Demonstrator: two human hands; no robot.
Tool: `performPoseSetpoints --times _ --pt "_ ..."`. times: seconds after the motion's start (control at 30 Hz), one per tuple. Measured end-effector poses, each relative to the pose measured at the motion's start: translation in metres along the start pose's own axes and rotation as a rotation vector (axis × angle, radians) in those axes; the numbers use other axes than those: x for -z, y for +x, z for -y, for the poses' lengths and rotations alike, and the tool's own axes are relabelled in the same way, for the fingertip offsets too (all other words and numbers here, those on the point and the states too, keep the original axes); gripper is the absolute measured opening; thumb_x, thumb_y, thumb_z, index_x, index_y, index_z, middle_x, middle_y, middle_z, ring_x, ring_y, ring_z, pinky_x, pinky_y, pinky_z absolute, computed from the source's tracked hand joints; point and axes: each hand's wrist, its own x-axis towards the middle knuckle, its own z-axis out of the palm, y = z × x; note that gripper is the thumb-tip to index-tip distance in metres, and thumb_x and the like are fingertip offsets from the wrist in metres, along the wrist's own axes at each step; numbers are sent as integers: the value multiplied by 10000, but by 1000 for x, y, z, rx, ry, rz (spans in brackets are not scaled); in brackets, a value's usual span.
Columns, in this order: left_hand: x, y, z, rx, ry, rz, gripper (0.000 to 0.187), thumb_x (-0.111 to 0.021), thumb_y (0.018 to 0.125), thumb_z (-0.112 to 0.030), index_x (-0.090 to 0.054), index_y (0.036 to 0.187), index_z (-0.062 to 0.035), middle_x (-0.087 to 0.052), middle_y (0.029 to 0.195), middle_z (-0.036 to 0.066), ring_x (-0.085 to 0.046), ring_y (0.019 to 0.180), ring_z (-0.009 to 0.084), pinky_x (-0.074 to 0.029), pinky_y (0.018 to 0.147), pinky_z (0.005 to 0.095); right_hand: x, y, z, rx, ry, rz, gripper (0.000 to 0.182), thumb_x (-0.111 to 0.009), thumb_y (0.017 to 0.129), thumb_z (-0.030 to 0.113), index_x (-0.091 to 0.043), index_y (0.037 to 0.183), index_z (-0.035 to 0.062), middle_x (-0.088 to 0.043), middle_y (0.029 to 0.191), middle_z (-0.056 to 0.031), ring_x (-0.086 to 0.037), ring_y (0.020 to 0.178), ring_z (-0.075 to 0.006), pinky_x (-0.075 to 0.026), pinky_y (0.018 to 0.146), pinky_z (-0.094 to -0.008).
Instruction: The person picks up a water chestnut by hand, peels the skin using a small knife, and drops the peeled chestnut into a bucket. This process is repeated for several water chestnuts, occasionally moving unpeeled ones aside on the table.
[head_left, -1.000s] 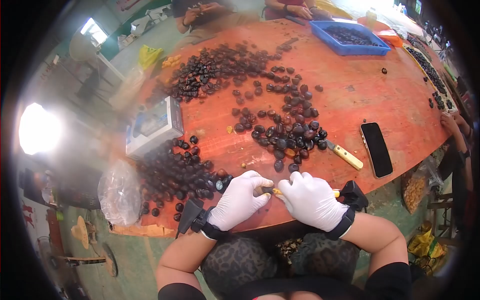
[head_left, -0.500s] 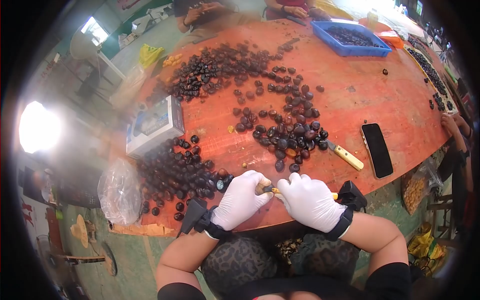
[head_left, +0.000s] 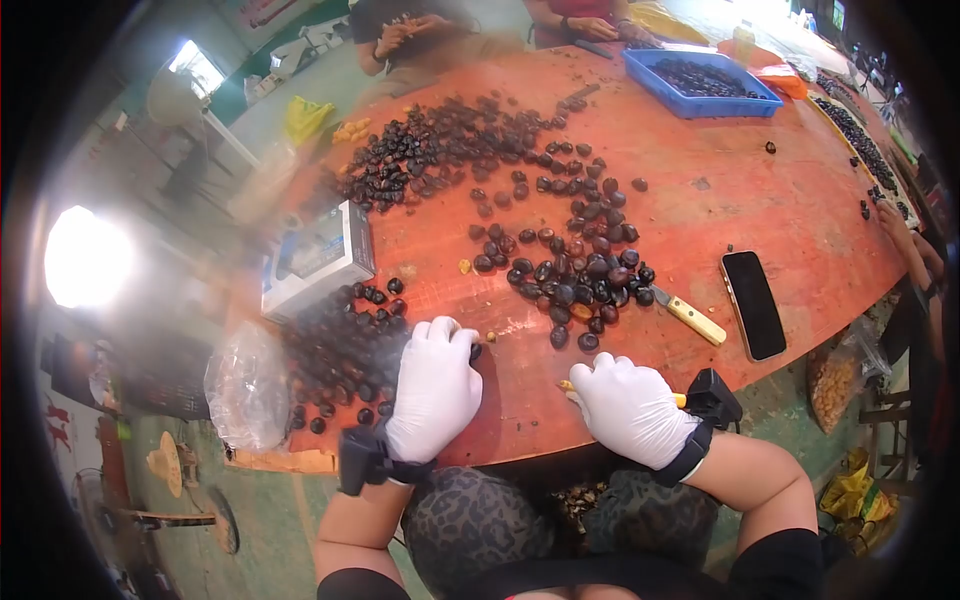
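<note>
My left hand (head_left: 436, 388), in a white glove, is over the near left of the red table, beside a heap of dark, glossy nuts (head_left: 345, 345). Its fingers are curled, and a dark nut (head_left: 476, 351) shows at the thumb and fingertips. My right hand (head_left: 632, 408), also gloved, is closed around a slim yellow-handled tool (head_left: 680, 400); its yellow front end shows beyond the fingers, but its working tip cannot be made out. Ahead of my hands lies another spread of dark nuts (head_left: 590, 270), with a wooden-handled knife (head_left: 692, 318) at its right.
A phone (head_left: 754, 305) lies right of the knife. On the left stand a white box (head_left: 320, 258) and a clear plastic bag (head_left: 247, 390). A blue tray (head_left: 700, 85) of dark nuts sits at the far side, near other people's hands (head_left: 590, 28).
My hands have moved apart. The left one has gone left and slightly forward to the near heap; the right stays close to its place, still holding the yellow-handled tool.
</note>
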Motion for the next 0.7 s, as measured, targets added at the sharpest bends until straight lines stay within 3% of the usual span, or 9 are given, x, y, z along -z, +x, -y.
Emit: performPoseSetpoints --times 0.17,0.27,0.43,0.47,0.57,0.63,0.7 --pt "-10 57 10 -43 -80 -196 370 -724 785 -75 -618 1138 -50 -572 1043 165 -544 1014 359 -470 895 441 -2 0 -1 -1 18 -3 227 -600 937 294 -558 869 82 -563 755 -115 -634 681 -271 -519 508 -374" --pt "-29 96 20 -44 -7 -152 295 -748 776 -111 -659 1053 -60 -574 1034 148 -552 1006 341 -481 878 419 -3 0 -1 -8 15 -10 234 -603 936 302 -557 872 82 -564 757 -116 -636 683 -268 -520 507 -373" --pt "-42 109 27 -112 43 -144 211 -769 745 -122 -657 917 -75 -582 993 113 -552 994 321 -488 848 424 0 0 -2 9 16 16 134 -602 895 201 -563 901 73 -594 789 -119 -653 690 -260 -537 518 -358" --pt "-39 105 25 -170 -28 -241 172 -741 748 -73 -630 878 -52 -601 927 116 -592 903 310 -511 804 406 0 0 -3 8 22 21 135 -603 893 201 -562 900 72 -594 790 -120 -653 692 -261 -537 519 -359" --pt "-20 73 5 94 -532 -19 178 -734 777 -40 -620 909 -3 -643 928 101 -652 840 203 -524 759 312 1 0 -2 -6 33 31 145 -609 891 212 -561 896 76 -595 797 -120 -655 707 -260 -538 521 -359" --pt "-16 43 -9 112 -772 102 198 -709 807 -20 -654 996 3 -663 902 77 -655 773 135 -521 715 258 1 -1 -3 -5 44 -6 148 -615 888 217 -558 890 81 -589 794 -114 -651 706 -254 -534 518 -360" --pt "-20 16 -18 114 -907 195 254 -710 827 -28 -686 1079 -12 -658 919 60 -648 810 116 -526 749 259 -1 -2 -3 3 53 -37 149 -619 886 220 -556 888 85 -580 787 -107 -645 700 -248 -529 514 -360"
